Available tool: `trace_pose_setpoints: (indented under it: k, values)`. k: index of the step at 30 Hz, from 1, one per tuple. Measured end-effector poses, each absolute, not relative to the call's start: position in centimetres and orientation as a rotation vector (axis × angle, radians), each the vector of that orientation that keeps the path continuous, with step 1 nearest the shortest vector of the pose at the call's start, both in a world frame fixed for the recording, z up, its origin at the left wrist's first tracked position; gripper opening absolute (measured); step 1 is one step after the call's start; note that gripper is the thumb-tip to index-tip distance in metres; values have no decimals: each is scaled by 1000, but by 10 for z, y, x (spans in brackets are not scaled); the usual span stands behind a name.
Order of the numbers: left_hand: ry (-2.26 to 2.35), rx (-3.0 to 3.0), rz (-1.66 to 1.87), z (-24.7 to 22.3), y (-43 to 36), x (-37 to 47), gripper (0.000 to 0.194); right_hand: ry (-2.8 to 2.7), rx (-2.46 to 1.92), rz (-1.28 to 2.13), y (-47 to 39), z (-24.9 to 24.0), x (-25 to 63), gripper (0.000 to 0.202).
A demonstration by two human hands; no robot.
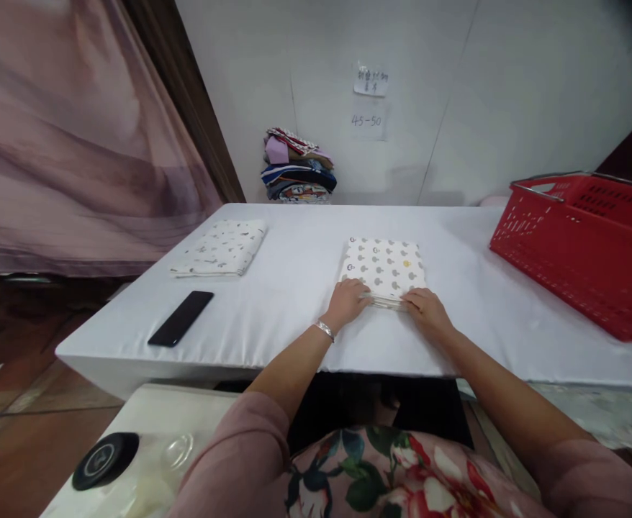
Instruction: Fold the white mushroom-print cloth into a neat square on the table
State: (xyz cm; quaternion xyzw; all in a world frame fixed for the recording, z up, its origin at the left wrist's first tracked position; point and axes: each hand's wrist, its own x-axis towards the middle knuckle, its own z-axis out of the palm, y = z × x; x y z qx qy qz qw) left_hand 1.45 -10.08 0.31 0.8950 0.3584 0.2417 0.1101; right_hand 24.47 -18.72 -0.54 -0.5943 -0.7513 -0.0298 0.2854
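Observation:
A folded white cloth (385, 265) with a small grey print and one yellow spot lies flat before me on the white-covered table (294, 288). My left hand (347, 302) grips its near left corner, fingers on top and thumb at the layered front edge. At the near right corner, my right hand (427, 309) holds the same edge between thumb and fingers. Several fabric layers show along the front between both hands. A silver bracelet (324, 330) circles my left wrist.
Left on the table lie another folded printed cloth (222, 248) and a black phone (182, 318). A red plastic basket (580, 244) stands at right. Folded clothes (299, 169) are stacked against the back wall. A round black-lidded object (105, 460) sits on a lower surface.

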Motion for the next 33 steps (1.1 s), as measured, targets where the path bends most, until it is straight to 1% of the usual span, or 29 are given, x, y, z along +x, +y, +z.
trace_pose_setpoints:
  k: [4, 8, 16, 24, 29, 33]
  values:
    - [1078, 2662, 729, 4, -103, 22, 15, -2070, -1644, -121, -184, -3, 242, 25]
    - [1009, 2699, 725, 2, -100, 27, 14, -2108, -1664, -179, -178, -2, 234, 25]
    - [998, 2631, 666, 3, -91, 30, 17, -2049, -1754, -71, -167, -3, 225, 25]
    - [1053, 2574, 735, 1, -98, 33, 21, -1959, -1754, -12, -172, -1, 222, 23]
    - [1043, 2715, 851, -2, -110, 37, 12, -1965, -1781, -63, -171, -3, 220, 24]
    - [991, 2873, 773, 0, -115, 43, 16, -1980, -1803, -125, -171, -3, 218, 24]
